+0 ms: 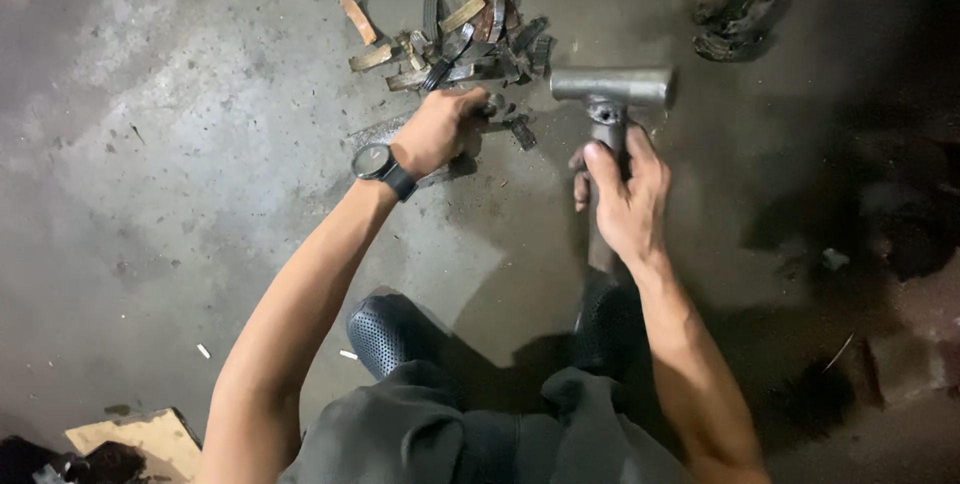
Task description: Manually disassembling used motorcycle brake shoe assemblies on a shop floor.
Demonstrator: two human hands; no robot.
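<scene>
On the concrete floor [200,144], my left hand [438,129] pinches a small metal piece [492,104] beside the scrap pile [460,39]; my right hand [625,189] wraps the hammer [612,87] handle. A misaimed blow could hit my fingers.

There is a single view, from a camera worn on the person's head, looking almost straight down at the concrete floor [180,144]. It sits close, roughly at arm's reach above the work, so both forearms run up from the bottom edge toward the middle of the frame, with the knees and dark shoes [385,329] just below. The far right side is in deep shadow and seems to hold little that can be made out.
</scene>
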